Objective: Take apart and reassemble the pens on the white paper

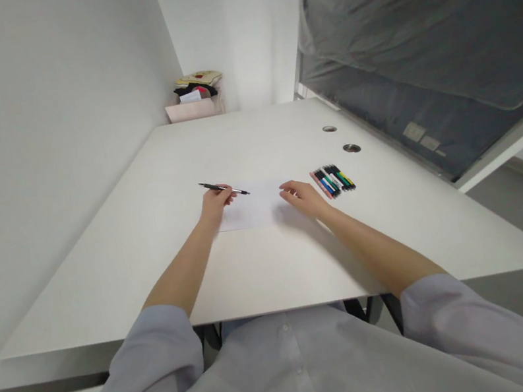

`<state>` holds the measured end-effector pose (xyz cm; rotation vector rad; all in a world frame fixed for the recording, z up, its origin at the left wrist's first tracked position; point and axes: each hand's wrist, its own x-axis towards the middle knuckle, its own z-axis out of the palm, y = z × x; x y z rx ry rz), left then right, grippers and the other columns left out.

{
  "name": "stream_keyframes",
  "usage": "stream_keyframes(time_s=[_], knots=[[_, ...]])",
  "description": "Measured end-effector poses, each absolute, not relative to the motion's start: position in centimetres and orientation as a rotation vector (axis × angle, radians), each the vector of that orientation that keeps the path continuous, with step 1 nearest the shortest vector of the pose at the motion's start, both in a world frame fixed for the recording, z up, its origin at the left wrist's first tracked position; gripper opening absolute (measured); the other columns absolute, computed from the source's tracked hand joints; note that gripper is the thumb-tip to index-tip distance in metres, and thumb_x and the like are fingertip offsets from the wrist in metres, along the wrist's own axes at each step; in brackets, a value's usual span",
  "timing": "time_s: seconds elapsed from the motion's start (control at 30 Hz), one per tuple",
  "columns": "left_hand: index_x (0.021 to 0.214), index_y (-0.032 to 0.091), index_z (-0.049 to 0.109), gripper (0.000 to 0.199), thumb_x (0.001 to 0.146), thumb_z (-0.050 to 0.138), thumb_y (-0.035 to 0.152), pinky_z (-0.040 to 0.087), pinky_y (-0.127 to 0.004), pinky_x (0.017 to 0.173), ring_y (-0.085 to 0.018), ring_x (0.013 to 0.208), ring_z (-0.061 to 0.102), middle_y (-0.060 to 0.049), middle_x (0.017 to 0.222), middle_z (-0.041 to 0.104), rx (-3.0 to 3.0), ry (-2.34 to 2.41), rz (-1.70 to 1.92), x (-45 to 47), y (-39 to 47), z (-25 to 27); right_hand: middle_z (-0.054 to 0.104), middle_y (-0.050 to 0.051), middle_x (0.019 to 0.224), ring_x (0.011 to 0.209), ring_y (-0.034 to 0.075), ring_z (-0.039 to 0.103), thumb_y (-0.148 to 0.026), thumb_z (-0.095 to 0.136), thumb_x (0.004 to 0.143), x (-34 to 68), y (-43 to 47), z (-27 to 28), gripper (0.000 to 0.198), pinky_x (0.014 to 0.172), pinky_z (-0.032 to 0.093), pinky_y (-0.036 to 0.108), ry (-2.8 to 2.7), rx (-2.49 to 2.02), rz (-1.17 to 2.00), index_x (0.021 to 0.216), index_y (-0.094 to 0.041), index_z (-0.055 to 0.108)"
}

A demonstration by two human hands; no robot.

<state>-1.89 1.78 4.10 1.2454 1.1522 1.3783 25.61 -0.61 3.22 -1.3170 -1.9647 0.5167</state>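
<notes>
In my left hand (220, 199) is a black and silver pen (235, 191), gripped between thumb and fingers. Its slim tip points right, over a white sheet of paper (254, 214) lying on the table. My right hand (302, 196) hovers at or just over the sheet's right side, thumb and fingers apart with nothing between them. Whether it touches the paper I cannot tell. Just right of that hand lies a row of several pens and markers (332, 181) in pink, blue, black, white, green and yellow.
The white table (255, 277) carries two round cable holes (352, 148) toward its right edge. A box (191, 109) with cloth and other items stands beyond the far edge. A wall runs along the left, and a dark covered panel (414, 30) rises on the right.
</notes>
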Motion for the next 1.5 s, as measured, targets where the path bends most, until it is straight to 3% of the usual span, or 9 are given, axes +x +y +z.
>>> stream_keyframes(time_s=[0.17, 0.33, 0.53, 0.97, 1.5], knots=[[0.095, 0.015, 0.072, 0.045, 0.059, 0.082, 0.04, 0.047, -0.029, 0.068, -0.018, 0.078, 0.067, -0.009, 0.085, 0.075, 1.185, 0.973, 1.234, 2.1, -0.1, 2.7, 0.072, 0.005, 0.079, 0.074, 0.018, 0.066, -0.058, 0.063, 0.08, 23.2, -0.5, 2.7, 0.043, 0.077, 0.053, 0.035, -1.537, -1.108, 1.021, 0.096, -0.019, 0.067], [0.101, 0.017, 0.074, 0.046, 0.061, 0.084, 0.036, 0.048, -0.031, 0.075, -0.021, 0.088, 0.069, -0.009, 0.091, 0.076, 1.214, 0.95, 1.165, 2.5, -0.5, 2.0, 0.072, 0.005, 0.075, 0.072, 0.019, 0.067, -0.053, 0.079, 0.066, 22.4, -0.5, 1.5, 0.04, 0.079, 0.055, 0.038, -1.282, -0.986, 1.249, 0.084, -0.02, 0.066], [0.1, 0.017, 0.07, 0.042, 0.065, 0.079, 0.039, 0.05, -0.031, 0.074, -0.015, 0.074, 0.065, -0.004, 0.081, 0.072, 1.183, 0.983, 1.265, 1.0, 0.3, 1.4, 0.071, 0.004, 0.074, 0.073, 0.018, 0.066, -0.049, 0.079, 0.067, 23.8, -0.4, 1.1, 0.036, 0.081, 0.055, 0.039, -1.193, -1.017, 1.163, 0.083, -0.02, 0.066], [0.091, 0.016, 0.068, 0.039, 0.064, 0.076, 0.043, 0.048, -0.035, 0.079, -0.019, 0.079, 0.064, -0.006, 0.08, 0.07, 1.296, 1.171, 1.325, 0.3, 0.6, 0.7, 0.067, 0.001, 0.07, 0.07, 0.017, 0.062, -0.051, 0.075, 0.062, 24.7, -0.4, 0.4, 0.036, 0.074, 0.052, 0.035, -1.233, -1.113, 1.064, 0.08, -0.021, 0.065], [0.088, 0.015, 0.072, 0.04, 0.062, 0.081, 0.044, 0.051, -0.036, 0.083, -0.02, 0.084, 0.067, -0.009, 0.084, 0.074, 1.241, 1.181, 1.333, 0.0, 0.6, 0.5, 0.066, 0.001, 0.073, 0.074, 0.017, 0.063, -0.045, 0.079, 0.058, 24.9, 0.1, -0.3, 0.038, 0.08, 0.053, 0.039, -1.153, -1.083, 1.112, 0.083, -0.021, 0.065]])
